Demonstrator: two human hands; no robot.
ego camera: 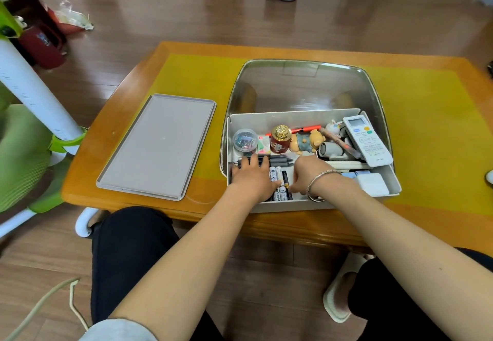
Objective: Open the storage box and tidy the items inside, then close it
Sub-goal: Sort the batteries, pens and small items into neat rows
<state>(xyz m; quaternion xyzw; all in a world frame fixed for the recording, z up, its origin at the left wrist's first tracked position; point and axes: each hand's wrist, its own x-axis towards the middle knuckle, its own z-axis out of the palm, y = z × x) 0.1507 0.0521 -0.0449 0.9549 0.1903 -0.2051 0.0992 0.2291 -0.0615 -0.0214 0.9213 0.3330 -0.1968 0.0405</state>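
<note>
The storage box [293, 119] sits open on the table [128, 79], its near wall close to the table's front edge, with a clear cover [304, 87] standing up behind it. The only writing that reads is "eybright", part of a word on 1 of the batteries [274, 176] by the near wall; the logo on the white remote [366, 140] is too small to read. The left hand [250, 178] lies flat, fingers straight, on the black pens [280, 159]. The right hand [306, 175] curls down just beside the batteries; whether it holds anything cannot be told. A grey tray [157, 146] lies left of the box, apart from it, and bare yellow mat [432, 127] spreads to the right.
</note>
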